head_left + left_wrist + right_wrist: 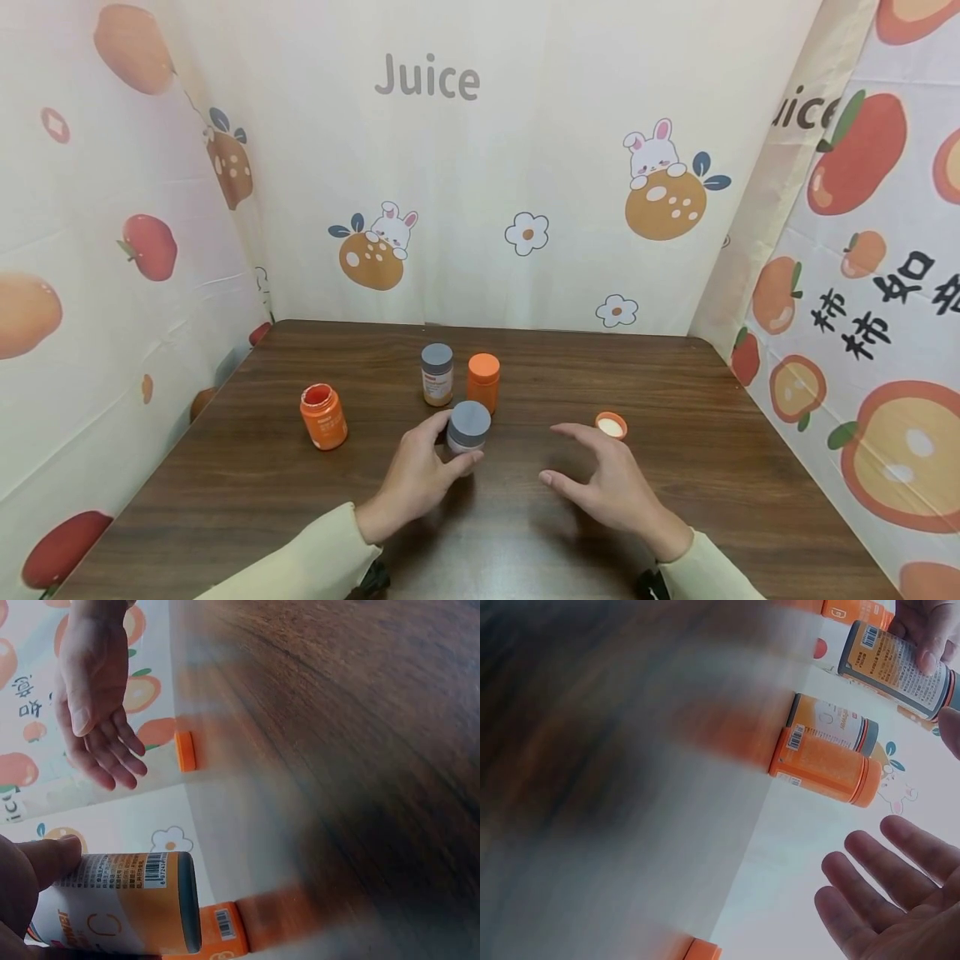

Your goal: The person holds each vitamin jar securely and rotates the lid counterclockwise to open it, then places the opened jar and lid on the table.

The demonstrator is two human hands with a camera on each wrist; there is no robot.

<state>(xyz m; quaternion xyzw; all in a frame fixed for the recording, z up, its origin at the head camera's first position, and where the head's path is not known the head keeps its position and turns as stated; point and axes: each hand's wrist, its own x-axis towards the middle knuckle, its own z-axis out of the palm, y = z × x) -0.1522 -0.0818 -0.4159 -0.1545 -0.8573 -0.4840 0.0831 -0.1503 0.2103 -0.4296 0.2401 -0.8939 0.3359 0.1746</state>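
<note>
Fingers, left hand (416,475): clamped on the held grey-capped bottle (468,429), thumb round its near side, forefinger at its left.
Fingers, right hand (611,483): thumb and forefinger well apart, nothing between; other fingers slightly bent in right wrist view.
Open orange bottle (325,419): far left of the group, upright on the dark wood-grain table (247,500), mouth uncovered, well apart from the rest.
Far grey-capped bottle (437,375): upright, far side, left of centre, cap on, pale label, orange lower part.
Held grey-capped bottle: about centre, raised off table, upright, nearer than the two far bottles; barcode and small print on label, grey base.
Capped orange bottle (483,385): upright, just right of far grey-capped bottle, orange cap on; partly behind held one in head view. Touching its neighbour or not: can't tell.
Loose orange cap (611,425): right, flat on table, pale inside up, just beyond right hand.
Sleeves: cream, both arms, near side.
Backdrop (465,167): pale fabric, fruit and rabbit prints, "Juice" lettering.
</note>
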